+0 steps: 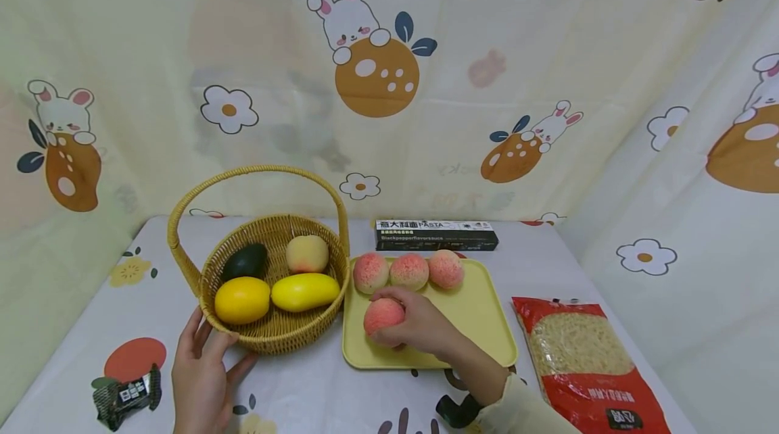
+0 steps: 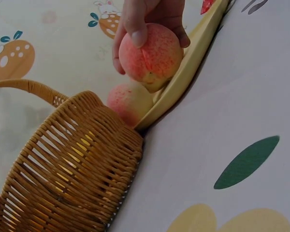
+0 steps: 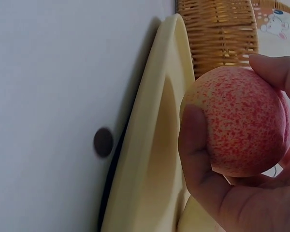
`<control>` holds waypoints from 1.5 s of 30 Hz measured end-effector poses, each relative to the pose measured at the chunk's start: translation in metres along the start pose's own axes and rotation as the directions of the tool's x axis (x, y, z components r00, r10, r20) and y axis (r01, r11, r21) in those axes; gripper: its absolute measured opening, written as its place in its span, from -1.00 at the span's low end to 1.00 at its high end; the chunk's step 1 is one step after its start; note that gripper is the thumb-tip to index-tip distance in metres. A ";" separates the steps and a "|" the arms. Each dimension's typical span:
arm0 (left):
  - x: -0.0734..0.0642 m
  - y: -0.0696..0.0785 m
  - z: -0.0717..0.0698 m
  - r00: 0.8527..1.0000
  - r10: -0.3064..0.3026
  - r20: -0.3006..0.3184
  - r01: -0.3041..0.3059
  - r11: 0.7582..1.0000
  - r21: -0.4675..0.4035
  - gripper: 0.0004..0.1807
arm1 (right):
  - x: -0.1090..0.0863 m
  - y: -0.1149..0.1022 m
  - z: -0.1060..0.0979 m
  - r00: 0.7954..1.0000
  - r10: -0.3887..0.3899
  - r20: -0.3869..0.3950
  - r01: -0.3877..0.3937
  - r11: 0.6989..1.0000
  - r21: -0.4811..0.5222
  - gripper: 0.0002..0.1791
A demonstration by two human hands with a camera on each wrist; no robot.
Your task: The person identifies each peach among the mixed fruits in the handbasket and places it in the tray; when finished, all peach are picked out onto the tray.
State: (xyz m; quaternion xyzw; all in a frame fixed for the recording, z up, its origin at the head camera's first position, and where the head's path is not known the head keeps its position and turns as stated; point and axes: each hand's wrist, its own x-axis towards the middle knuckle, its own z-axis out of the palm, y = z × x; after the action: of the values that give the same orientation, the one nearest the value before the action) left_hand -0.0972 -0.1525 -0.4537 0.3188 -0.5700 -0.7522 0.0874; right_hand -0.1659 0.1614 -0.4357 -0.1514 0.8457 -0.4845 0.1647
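Observation:
My right hand [image 1: 420, 322] grips a pink peach [image 1: 383, 316] over the front left of a yellow tray [image 1: 475, 326]. In the right wrist view, fingers and thumb wrap the speckled peach [image 3: 239, 123] close over the tray's rim. Three more peaches [image 1: 409, 271] line the tray's back edge. Left of the tray stands a wicker basket [image 1: 286, 339] with a tall handle. My left hand [image 1: 203, 373] rests against its front left side, fingers spread. Inside lie a dark green avocado-shaped fruit [image 1: 245, 261], a yellowish peach [image 1: 307, 254], a lemon-like fruit [image 1: 242, 300] and a long yellow fruit [image 1: 305, 292].
A black pasta box [image 1: 436, 236] lies behind the tray. To the right is a red bag [image 1: 584, 359] with pale contents showing through its clear window. A small dark wrapped packet [image 1: 128, 397] sits at the front left. A patterned curtain [image 1: 274, 49] hangs behind the table.

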 end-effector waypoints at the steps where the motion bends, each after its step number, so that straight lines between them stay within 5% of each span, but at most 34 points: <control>1: 0.000 0.000 0.000 1.000 0.001 0.002 -0.001 1.000 -0.002 -0.08 | 0.001 -0.001 0.001 1.000 -0.005 0.002 0.005 1.000 -0.009 -0.31; 19: 0.000 -0.001 -0.001 1.000 0.014 0.001 -0.014 1.000 0.014 -0.09 | 0.010 -0.003 0.016 0.999 0.007 0.042 -0.006 1.000 -0.019 -0.26; 36: -0.001 0.001 -0.001 1.000 0.024 0.002 -0.024 0.999 0.027 -0.09 | -0.008 0.002 -0.003 0.997 0.022 -0.073 -0.016 0.996 0.083 -0.28; 45: -0.002 0.000 -0.001 1.000 0.025 -0.004 -0.025 0.999 0.032 -0.10 | -0.022 0.006 -0.015 0.991 0.095 -0.090 -0.077 0.980 0.184 -0.22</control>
State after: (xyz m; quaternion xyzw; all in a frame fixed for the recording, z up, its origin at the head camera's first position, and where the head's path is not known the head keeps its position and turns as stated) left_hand -0.0950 -0.1519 -0.4528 0.3148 -0.5857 -0.7411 0.0929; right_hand -0.1534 0.1850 -0.4309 -0.0752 0.8113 -0.5582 0.1566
